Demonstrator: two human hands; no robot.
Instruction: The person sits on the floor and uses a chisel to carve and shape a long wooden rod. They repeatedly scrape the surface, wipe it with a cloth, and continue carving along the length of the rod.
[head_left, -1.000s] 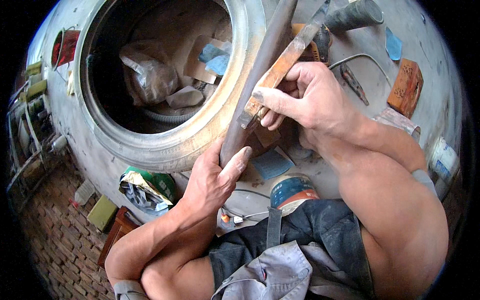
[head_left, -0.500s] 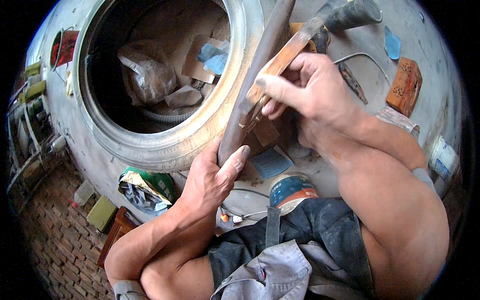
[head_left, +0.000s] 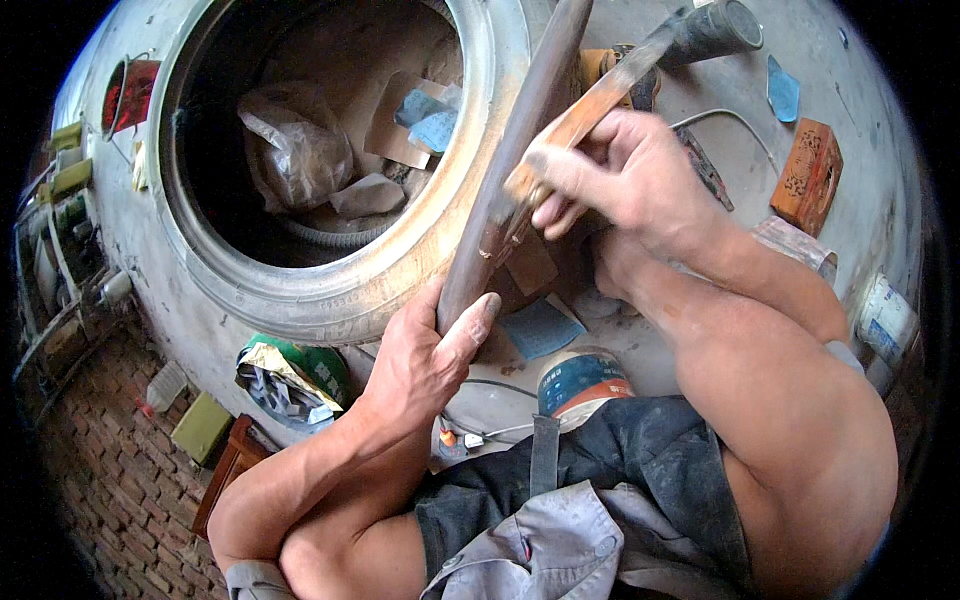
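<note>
My left hand (head_left: pixel 420 350) is closed round the lower end of a long, dark, slightly curved wooden bar (head_left: pixel 515 130), which rises past the upper edge. Slanting across beside it is a tool with a worn orange-brown wooden handle (head_left: pixel 590 105) and a dark cylindrical head (head_left: pixel 710 32); its exact kind is unclear. My right hand (head_left: pixel 630 175) grips the handle near its lower end, thumb on top and fingers curled underneath. That end lies against or just over the bar's right side; motion blur hides the contact. Below the bar lies a blue paper-like sheet (head_left: pixel 542 327).
A tyre-like ring (head_left: pixel 300 300) surrounds a deep opening with a clear plastic bag (head_left: pixel 300 150). An orange-brown carved block (head_left: pixel 808 177) lies at right. A blue-and-red tub (head_left: pixel 580 380) and cable stand before my lap; a green container (head_left: pixel 300 375) with scraps stands left.
My right hand and the handle's lower end have shifted slightly right and up along the bar. My left hand and the bar look almost unmoved.
</note>
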